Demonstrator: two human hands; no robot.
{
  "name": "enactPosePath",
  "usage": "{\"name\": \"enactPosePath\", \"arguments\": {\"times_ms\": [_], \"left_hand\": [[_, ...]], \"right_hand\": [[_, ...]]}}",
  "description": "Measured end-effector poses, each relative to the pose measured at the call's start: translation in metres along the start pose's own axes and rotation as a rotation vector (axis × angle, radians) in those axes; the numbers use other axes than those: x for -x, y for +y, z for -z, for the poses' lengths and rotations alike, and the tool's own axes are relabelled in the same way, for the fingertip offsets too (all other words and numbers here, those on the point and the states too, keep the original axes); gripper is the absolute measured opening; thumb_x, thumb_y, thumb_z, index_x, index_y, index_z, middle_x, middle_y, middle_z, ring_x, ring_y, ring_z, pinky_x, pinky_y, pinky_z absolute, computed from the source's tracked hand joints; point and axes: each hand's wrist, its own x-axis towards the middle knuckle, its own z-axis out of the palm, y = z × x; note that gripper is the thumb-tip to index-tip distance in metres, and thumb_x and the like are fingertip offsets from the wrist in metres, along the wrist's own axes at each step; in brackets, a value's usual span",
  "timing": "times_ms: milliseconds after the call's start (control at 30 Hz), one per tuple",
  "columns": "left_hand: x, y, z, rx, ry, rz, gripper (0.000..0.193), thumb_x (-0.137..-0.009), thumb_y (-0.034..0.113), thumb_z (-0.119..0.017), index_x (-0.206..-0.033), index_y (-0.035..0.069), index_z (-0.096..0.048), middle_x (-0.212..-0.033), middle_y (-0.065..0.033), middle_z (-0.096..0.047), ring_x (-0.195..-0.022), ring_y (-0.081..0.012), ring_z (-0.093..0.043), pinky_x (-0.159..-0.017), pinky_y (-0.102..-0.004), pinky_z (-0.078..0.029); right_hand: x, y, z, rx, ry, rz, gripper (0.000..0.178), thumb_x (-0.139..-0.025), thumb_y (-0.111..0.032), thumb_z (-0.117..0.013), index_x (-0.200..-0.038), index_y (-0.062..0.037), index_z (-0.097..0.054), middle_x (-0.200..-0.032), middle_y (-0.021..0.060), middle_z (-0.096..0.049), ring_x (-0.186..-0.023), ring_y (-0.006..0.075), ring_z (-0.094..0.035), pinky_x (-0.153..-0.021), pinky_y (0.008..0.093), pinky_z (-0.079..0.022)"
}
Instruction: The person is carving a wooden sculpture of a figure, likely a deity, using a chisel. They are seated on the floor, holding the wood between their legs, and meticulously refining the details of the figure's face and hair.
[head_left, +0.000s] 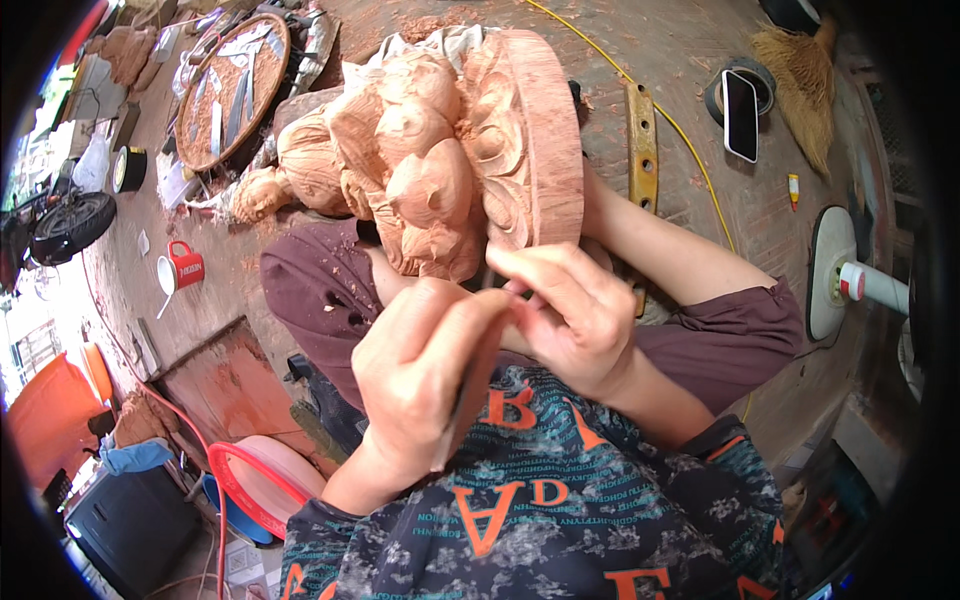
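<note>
Left hand (425,345) and right hand (575,310) meet at the fingertips above a seated person's lap, the left curled round a slim dark strip (454,430) whose kind cannot be made out, the right narrowed to a pinch; whether its fingers grip anything cannot be told. Just beyond them, a wood carving (425,150) lies on its side by the folded legs in purple-brown trousers (690,355). Pale reddish-brown and unpainted, it shows smooth rounded lumps, deep grooves and a row of petal-like curves beside a thick, rounded base turned to the right.

Brown floor (690,260) spreads around the sitter, dusted with wood shavings near the carving. At upper left, a round tray (181,130) carries several metal blades amid shavings. To the right, a yellow cord (690,150) runs past a yellow bar with holes (643,150). An orange chair (50,415) stands at the far left, in a bright part of the room.

Counted around the workspace: one carving, one tray, one red mug (185,268), one phone (740,115) leaning on a dark ring (765,85), one straw broom (800,85) and one small yellow tube (793,192).
</note>
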Motion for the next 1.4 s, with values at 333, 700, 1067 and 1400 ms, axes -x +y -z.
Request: {"name": "enactPosePath", "arguments": {"times_ms": [333, 700, 1067, 1400], "left_hand": [[-0.054, 0.033, -0.084, 0.552, 0.63, -0.294, 0.038, -0.069, 0.01, -0.069, -0.104, 0.001, -0.06, -0.08, -0.0111, -0.05, -0.078, -0.0299, -0.05, -0.073, -0.0418, -0.038], [-0.082, 0.02, -0.084, 0.571, 0.891, -0.196, 0.023, -0.076, 0.009, -0.064, -0.097, 0.002, -0.057, -0.085, -0.0122, -0.053, -0.082, -0.0309, -0.05, -0.076, -0.0421, -0.036], [-0.089, 0.029, -0.076, 0.569, 1.027, -0.12, 0.02, -0.079, 0.009, -0.063, -0.095, 0.002, -0.055, -0.086, -0.0145, -0.054, -0.084, -0.0327, -0.049, -0.078, -0.0429, -0.035], [-0.091, 0.028, -0.074, 0.631, 1.015, -0.08, 0.021, -0.078, 0.008, -0.063, -0.096, 0.001, -0.054, -0.086, -0.0153, -0.053, -0.085, -0.0331, -0.05, -0.078, -0.0436, -0.036]], "right_hand": [[-0.084, 0.023, 0.028, 0.41, -0.332, 0.436, 0.015, -0.06, -0.006, -0.075, -0.066, -0.0042, -0.061, -0.128, 0.0181, -0.056, -0.127, 0.0351, -0.046, -0.104, 0.0451, -0.039], [-0.103, 0.029, 0.025, 0.383, -0.536, 0.492, 0.014, -0.062, -0.007, -0.074, -0.068, -0.0035, -0.061, -0.124, 0.018, -0.058, -0.123, 0.0346, -0.049, -0.101, 0.0441, -0.041], [-0.11, 0.023, 0.03, 0.397, -0.573, 0.484, 0.014, -0.064, -0.007, -0.073, -0.07, -0.0028, -0.061, -0.12, 0.018, -0.059, -0.118, 0.0342, -0.052, -0.098, 0.043, -0.043], [-0.113, 0.021, 0.028, 0.398, -0.596, 0.491, 0.013, -0.065, -0.007, -0.072, -0.072, -0.0022, -0.061, -0.116, 0.0179, -0.061, -0.114, 0.0337, -0.054, -0.095, 0.042, -0.045]]}}
